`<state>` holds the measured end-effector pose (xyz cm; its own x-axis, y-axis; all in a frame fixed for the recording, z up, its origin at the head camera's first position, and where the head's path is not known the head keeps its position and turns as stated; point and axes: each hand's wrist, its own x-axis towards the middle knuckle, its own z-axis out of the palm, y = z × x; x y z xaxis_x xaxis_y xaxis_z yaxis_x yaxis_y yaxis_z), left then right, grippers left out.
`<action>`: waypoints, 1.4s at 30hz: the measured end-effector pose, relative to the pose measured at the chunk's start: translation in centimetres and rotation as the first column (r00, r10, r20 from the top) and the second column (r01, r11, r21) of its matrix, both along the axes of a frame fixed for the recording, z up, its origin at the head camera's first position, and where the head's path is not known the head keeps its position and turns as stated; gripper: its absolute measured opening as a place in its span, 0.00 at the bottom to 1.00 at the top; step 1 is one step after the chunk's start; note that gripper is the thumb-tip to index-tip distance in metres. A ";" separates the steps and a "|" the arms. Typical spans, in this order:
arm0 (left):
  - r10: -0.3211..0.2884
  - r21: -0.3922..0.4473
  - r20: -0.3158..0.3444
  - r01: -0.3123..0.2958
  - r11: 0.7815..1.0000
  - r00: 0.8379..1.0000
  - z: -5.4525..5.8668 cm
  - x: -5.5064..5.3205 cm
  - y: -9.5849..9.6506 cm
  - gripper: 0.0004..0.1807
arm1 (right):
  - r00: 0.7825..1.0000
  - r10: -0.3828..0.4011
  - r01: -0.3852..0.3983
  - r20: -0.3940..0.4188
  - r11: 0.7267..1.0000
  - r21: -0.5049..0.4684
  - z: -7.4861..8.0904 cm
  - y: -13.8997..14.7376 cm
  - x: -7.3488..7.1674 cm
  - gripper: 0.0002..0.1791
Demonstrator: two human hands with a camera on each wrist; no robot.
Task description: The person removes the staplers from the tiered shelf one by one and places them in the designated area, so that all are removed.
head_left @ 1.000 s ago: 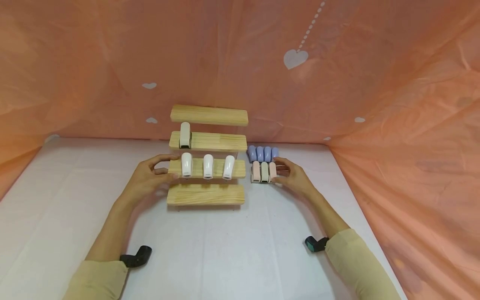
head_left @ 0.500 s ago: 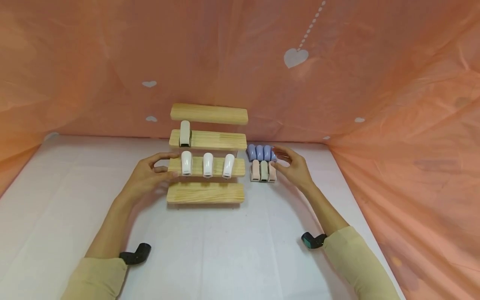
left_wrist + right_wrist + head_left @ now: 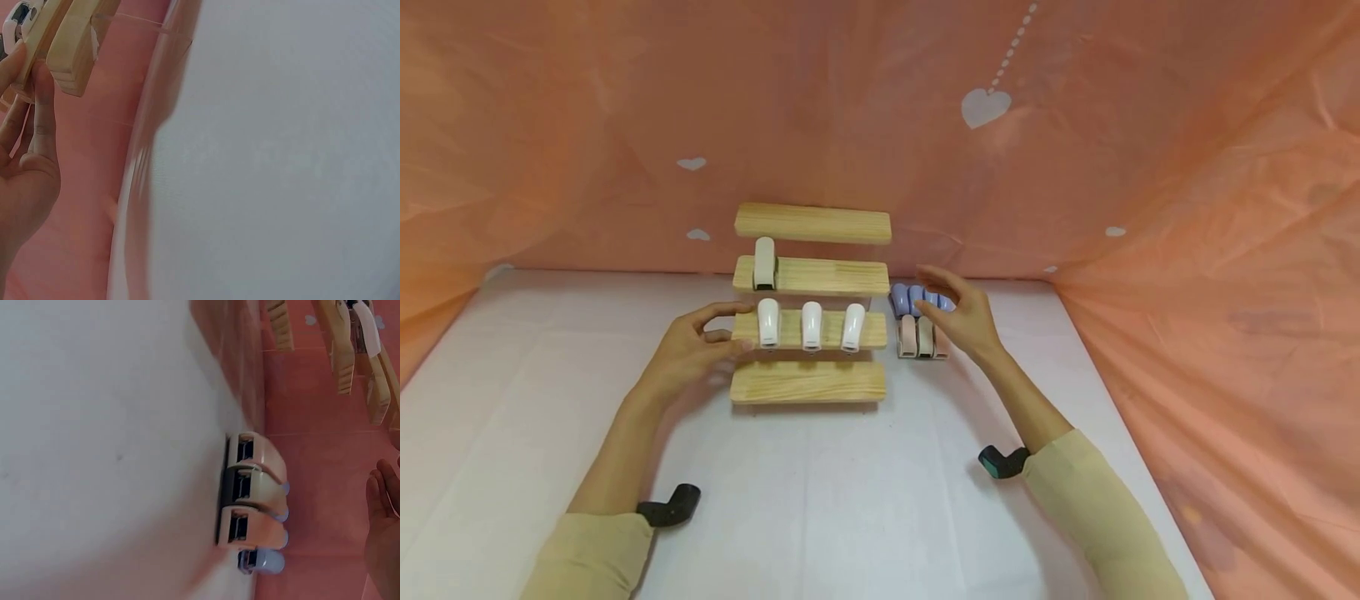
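- Three glossy white plastic staplers (image 3: 811,325) sit on the tiered pale-wood rack (image 3: 808,383).
- Left hand (image 3: 688,357) pinches its nine-o'clock end; brace gently.
- Right hand (image 3: 967,318): grip empty, parted, three o'clock; best clear glossy lavender staplers (image 3: 899,300).

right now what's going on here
A person's left grip holds the end of one board of a tiered wooden shelf. The right grip, apparently empty, hovers near lavender-blue staplers and pink and green staplers on the table. Three white staplers stand on the held board; an off-white stapler sits on the board above.

Tan sleeves (image 3: 1097,508) end beside black, bent wrist cameras (image 3: 673,506), the right teal-faced.
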<state>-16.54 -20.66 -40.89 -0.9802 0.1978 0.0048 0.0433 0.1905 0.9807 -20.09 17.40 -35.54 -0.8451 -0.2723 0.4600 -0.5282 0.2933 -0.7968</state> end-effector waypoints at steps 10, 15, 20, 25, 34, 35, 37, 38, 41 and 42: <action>-0.005 0.012 -0.009 0.005 1.000 1.000 -0.3 -0.2 -0.1 0.31 | 0.996 0.052 -0.060 -0.078 0.993 -0.101 1.1 -2.7 -0.6 0.24; -0.002 0.016 -0.012 0.002 1.000 1.000 -0.3 -0.1 -0.1 0.30 | 0.991 0.099 -0.108 -0.090 0.989 -0.100 1.8 -4.0 -0.6 0.24; -0.008 0.014 -0.020 0.008 1.000 1.000 -0.1 -0.1 -0.2 0.30 | 0.987 0.145 -0.151 -0.064 0.985 -0.083 1.6 -5.2 -1.6 0.26; -0.017 0.021 -0.016 0.018 1.000 1.000 -0.1 -0.3 -0.1 0.30 | 0.984 0.173 -0.174 -0.040 0.984 -0.035 1.7 -6.3 -2.4 0.26; -0.023 -0.006 -0.011 0.023 1.000 1.000 -0.4 -0.1 -0.1 0.31 | 0.974 0.226 -0.225 0.017 0.974 -0.007 2.3 -8.4 -2.5 0.27; -0.026 0.006 -0.009 0.026 1.000 1.000 -0.4 0.0 -0.1 0.31 | 0.974 0.227 -0.227 0.023 0.974 0.002 2.3 -8.6 -2.5 0.28; -0.028 0.020 -0.003 0.028 0.999 1.000 -0.3 0.0 -0.2 0.31 | 0.971 0.234 -0.234 0.044 0.972 0.006 2.5 -9.1 -2.5 0.28; -0.028 0.024 -0.001 0.028 0.999 1.000 -0.2 0.0 -0.2 0.31 | 0.970 0.236 -0.237 0.053 0.972 0.007 2.5 -9.4 -2.5 0.29; -0.023 0.031 0.002 0.023 0.999 1.000 0.0 -0.1 -0.4 0.30 | 0.968 0.240 -0.242 0.075 0.970 0.015 2.6 -10.3 -2.6 0.29; -0.024 0.034 0.000 0.024 0.999 1.000 0.1 -0.1 -0.4 0.30 | 0.967 0.240 -0.242 0.084 0.970 0.021 2.7 -10.6 -2.5 0.29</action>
